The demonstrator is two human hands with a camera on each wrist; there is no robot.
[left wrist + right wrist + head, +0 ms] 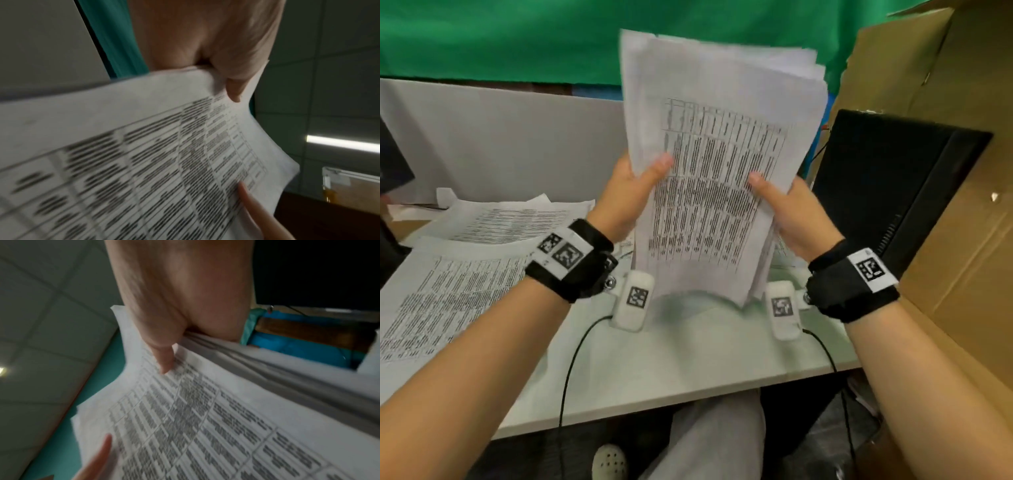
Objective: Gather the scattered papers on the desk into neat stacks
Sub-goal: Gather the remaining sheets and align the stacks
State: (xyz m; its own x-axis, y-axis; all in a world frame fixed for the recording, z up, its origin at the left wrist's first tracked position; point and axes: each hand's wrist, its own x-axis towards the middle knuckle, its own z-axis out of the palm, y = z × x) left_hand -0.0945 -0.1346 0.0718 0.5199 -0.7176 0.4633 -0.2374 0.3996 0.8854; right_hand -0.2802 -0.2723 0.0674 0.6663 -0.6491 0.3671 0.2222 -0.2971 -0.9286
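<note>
A thick stack of printed sheets (719, 164) stands upright on its lower edge on the white desk (688, 356), its top leaning away. My left hand (635, 192) grips its left side with the thumb across the front page. My right hand (787, 205) grips the right side the same way. In the left wrist view the thumb presses the stack (144, 154) near its edge; in the right wrist view the stack (205, 418) shows several loose layers under the thumb. More printed sheets (465, 274) lie scattered flat on the desk at the left.
A large open cardboard box (945, 171) stands at the right with a black laptop (887, 185) leaning in it. A grey partition (500, 137) and green cloth (517, 37) back the desk. A dark object (393, 161) sits at the far left. Cables hang off the front edge.
</note>
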